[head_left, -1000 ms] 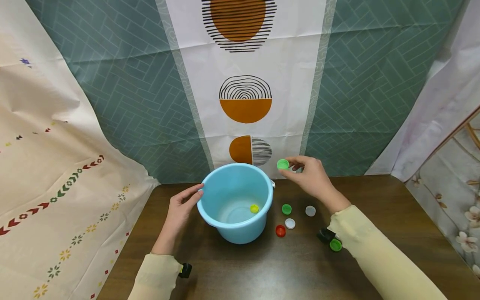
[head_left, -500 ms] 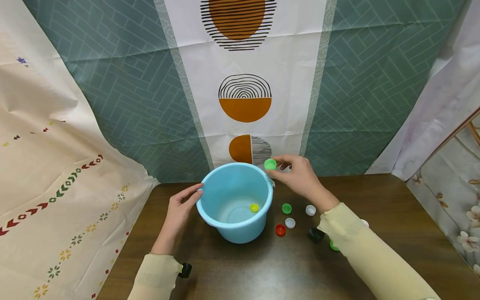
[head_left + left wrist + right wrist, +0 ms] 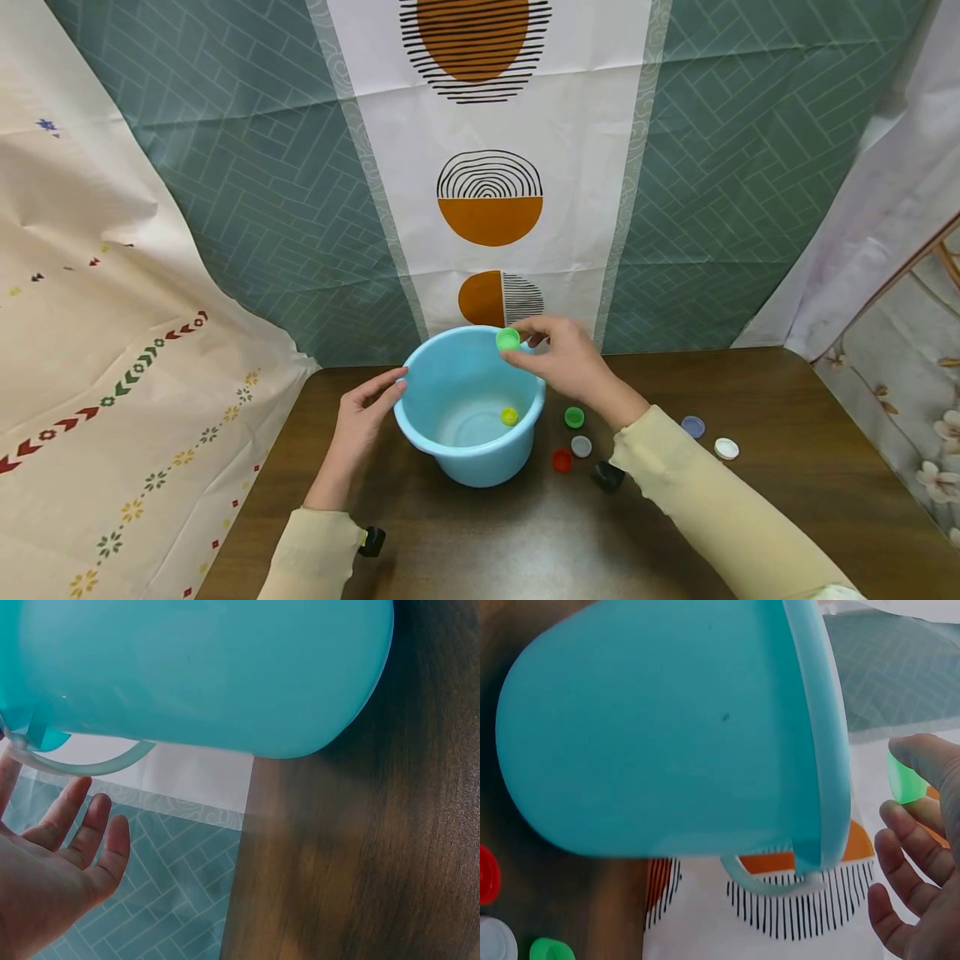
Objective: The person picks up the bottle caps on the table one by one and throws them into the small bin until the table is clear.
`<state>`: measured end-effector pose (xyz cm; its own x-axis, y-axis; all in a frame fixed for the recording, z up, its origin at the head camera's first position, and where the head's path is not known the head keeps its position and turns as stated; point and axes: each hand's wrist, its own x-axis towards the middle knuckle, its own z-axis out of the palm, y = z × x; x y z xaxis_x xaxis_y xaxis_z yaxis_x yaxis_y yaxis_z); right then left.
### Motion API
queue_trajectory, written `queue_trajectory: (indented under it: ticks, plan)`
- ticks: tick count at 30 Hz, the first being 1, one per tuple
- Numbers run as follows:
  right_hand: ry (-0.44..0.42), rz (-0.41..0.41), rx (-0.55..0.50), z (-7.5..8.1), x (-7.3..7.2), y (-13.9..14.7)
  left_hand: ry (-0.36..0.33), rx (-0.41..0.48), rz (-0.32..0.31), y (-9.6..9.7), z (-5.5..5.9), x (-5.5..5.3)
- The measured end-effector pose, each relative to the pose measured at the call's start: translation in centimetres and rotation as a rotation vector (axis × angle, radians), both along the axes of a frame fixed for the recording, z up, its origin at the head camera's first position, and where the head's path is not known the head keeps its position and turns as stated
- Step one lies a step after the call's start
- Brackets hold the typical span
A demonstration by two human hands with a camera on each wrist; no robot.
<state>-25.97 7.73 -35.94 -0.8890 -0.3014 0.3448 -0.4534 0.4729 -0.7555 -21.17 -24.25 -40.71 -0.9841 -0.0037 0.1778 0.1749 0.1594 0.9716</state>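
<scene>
A light blue bucket (image 3: 472, 467) stands upright on the brown table, with a yellow bottle cap (image 3: 509, 416) lying on its bottom. My left hand (image 3: 367, 412) holds the bucket's left rim between thumb and fingers; in the left wrist view its other fingers spread loosely near the bucket handle (image 3: 105, 766). Above the bucket's far right rim, my right hand (image 3: 566, 354) pinches a green bottle cap (image 3: 507, 339) between thumb and index finger. The right wrist view shows that cap beyond the rim, with the remaining fingers half curled below it.
Right of the bucket lie a green cap (image 3: 574, 417), a white cap (image 3: 581, 447) and a red cap (image 3: 562, 460). Farther right, past the sleeve, are a bluish cap (image 3: 693, 427) and another white cap (image 3: 726, 448). Patterned cloth (image 3: 667, 208) hangs behind the table.
My right hand has moved left with the green cap, from beside the bucket to over its rim. The sleeve now covers the green cap at lower right. My left hand stays on the rim.
</scene>
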Motion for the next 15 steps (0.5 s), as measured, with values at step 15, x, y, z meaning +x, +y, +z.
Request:
queue_trajectory:
  ticks: [15]
  plan:
    - [0.036, 0.072, -0.009, -0.6, 0.6, -2.8, 0.007, 0.008, -0.001, 0.1, 0.0, 0.2]
